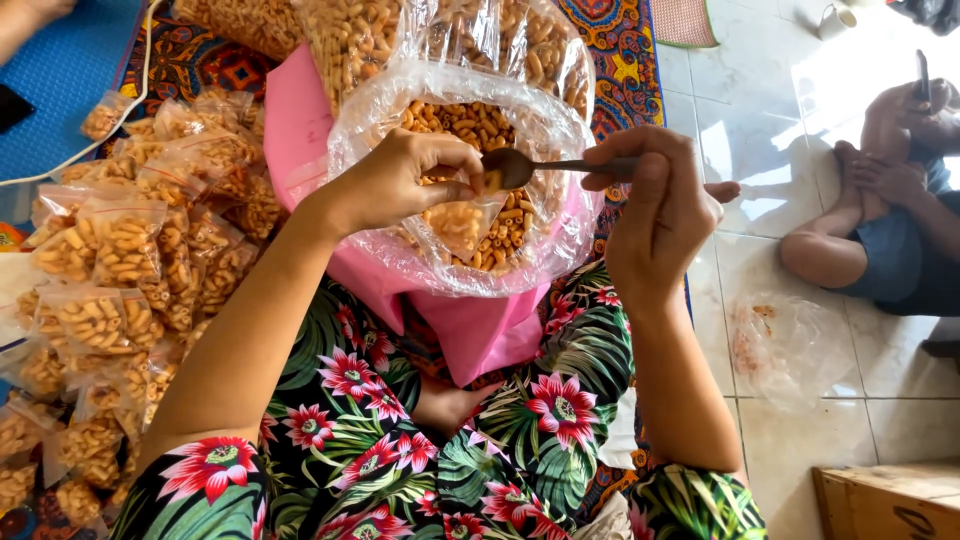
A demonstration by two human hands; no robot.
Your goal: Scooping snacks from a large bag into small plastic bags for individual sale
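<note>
My left hand point(405, 180) pinches open the mouth of a small clear bag point(460, 225), partly filled with orange curled snacks. My right hand point(655, 205) holds a metal spoon point(520, 166) by its handle, its bowl at the bag's mouth. Both hands hover over a pink basin point(300, 120) lined with clear plastic point(370, 110) and full of the same snacks point(465, 125). The basin rests in my lap, on floral-print clothing.
Several filled small snack bags point(120, 260) lie piled at my left on a patterned mat. Large clear bags of snacks point(350, 35) stand behind the basin. Another person's legs point(860, 230) rest on the white tiled floor at right. A loose empty plastic bag point(785, 345) lies there.
</note>
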